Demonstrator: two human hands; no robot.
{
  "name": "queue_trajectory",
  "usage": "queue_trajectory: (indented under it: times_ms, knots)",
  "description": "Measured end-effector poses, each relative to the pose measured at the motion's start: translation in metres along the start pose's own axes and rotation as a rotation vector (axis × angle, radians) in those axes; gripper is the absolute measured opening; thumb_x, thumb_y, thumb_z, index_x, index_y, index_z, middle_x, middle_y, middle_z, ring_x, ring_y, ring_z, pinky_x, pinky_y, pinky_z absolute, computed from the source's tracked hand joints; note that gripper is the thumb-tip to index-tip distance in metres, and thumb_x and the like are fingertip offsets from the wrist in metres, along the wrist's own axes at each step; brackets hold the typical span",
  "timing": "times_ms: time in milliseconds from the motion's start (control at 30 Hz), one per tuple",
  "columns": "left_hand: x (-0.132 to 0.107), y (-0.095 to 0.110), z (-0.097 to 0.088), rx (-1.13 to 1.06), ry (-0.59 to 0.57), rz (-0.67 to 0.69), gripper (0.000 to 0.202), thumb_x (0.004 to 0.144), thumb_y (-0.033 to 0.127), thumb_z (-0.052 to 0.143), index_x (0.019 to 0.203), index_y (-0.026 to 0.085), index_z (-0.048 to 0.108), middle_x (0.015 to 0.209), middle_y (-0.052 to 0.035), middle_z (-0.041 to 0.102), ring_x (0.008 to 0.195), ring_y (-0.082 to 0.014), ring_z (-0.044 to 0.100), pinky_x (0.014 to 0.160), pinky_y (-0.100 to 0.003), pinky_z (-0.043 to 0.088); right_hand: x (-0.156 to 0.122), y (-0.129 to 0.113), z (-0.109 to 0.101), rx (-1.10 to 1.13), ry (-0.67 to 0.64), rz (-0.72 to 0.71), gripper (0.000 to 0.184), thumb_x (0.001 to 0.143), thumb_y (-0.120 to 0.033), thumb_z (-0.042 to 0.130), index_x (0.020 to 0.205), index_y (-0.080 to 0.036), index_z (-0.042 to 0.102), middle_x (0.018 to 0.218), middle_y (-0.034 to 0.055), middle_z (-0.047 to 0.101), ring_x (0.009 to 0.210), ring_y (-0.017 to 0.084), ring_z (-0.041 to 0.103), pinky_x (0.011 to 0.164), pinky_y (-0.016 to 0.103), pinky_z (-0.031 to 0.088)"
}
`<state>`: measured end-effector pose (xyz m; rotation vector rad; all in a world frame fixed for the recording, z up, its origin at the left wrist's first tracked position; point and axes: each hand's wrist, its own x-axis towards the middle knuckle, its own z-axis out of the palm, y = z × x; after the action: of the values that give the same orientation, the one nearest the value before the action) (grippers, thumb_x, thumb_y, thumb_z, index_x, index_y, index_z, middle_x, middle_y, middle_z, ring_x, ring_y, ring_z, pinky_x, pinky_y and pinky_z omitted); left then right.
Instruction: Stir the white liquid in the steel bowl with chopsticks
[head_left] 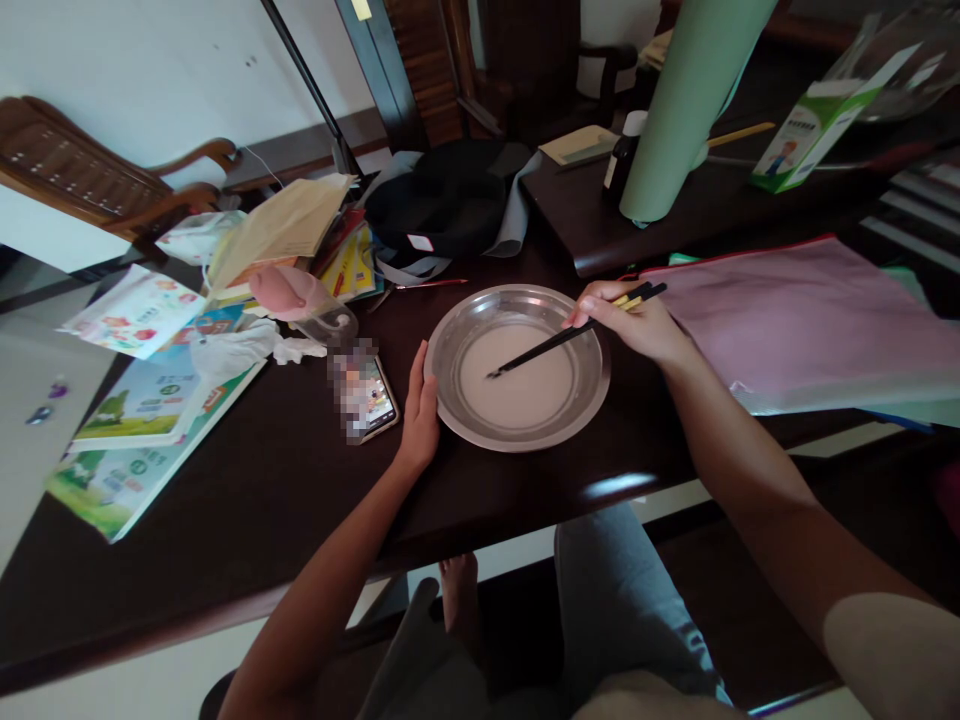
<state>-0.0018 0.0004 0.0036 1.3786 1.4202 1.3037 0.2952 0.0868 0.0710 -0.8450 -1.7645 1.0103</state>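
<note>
A round metal basin (517, 440) stands on the dark table with cloudy whitish liquid (517, 400) in it. My left hand (421, 420) holds the basin at its left side, fingers against the outer wall. In my right hand (626, 320) is a pair of black chopsticks (544, 347) with gold-coloured upper ends. They slant down to the left, and their tips are at the liquid near the basin's middle. Just left of my left hand lies a phone (367, 395) with its screen lit.
Booklets (142, 400), papers and white tissue (236, 350) lie at the left. A black bag (442, 200) sits behind the basin. To the right are a pink folder (810, 320), a green roll (690, 110), a dark bottle (624, 160) and a green-white box (802, 135).
</note>
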Motion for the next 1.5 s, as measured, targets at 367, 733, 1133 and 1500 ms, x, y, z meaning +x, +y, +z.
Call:
queue_trajectory:
  times_ms: [367,733,1133,1500]
  knots:
    - [0.0009,-0.0031,-0.0001,-0.007,-0.004,0.018,0.058,0.095,0.052,0.043,0.149,0.031,0.036,0.161,-0.0010,0.030,0.149,-0.0215,0.027,0.124,-0.040,0.017,0.0004,0.0044,-0.0032,0.040,0.093,0.010,0.038,0.087,-0.051,0.060,0.062,-0.023,0.068,0.066,0.0017,0.071,0.067,0.017,0.068,0.068,0.033,0.052]
    - [-0.0002,0.0012,-0.0003,0.024,-0.006,0.030,0.060,0.095,0.052,0.043,0.150,0.028,0.036,0.162,-0.0028,0.030,0.150,-0.0207,0.025,0.124,-0.037,0.017,0.0017,0.0089,-0.0075,0.047,0.183,-0.010,0.045,0.086,-0.056,0.059,0.055,-0.023,0.064,0.058,0.0021,0.066,0.059,0.018,0.065,0.064,0.035,0.051]
    - [0.0005,-0.0019,0.0001,0.000,-0.007,0.012,0.059,0.095,0.053,0.043,0.149,0.032,0.035,0.162,-0.0010,0.029,0.149,-0.0222,0.026,0.124,-0.041,0.017,0.0041,0.0080,-0.0083,0.036,0.262,-0.025,0.044,0.085,-0.056,0.061,0.055,-0.024,0.064,0.057,0.0011,0.065,0.058,0.017,0.064,0.066,0.034,0.051]
    - [0.0009,-0.0037,-0.0009,0.000,-0.021,0.018,0.059,0.095,0.054,0.042,0.150,0.033,0.033,0.162,-0.0004,0.028,0.150,-0.0220,0.025,0.124,-0.042,0.017,0.0039,0.0065,-0.0062,0.008,0.230,-0.005,0.040,0.085,-0.054,0.061,0.060,-0.024,0.066,0.063,0.0015,0.068,0.066,0.018,0.067,0.071,0.035,0.052]
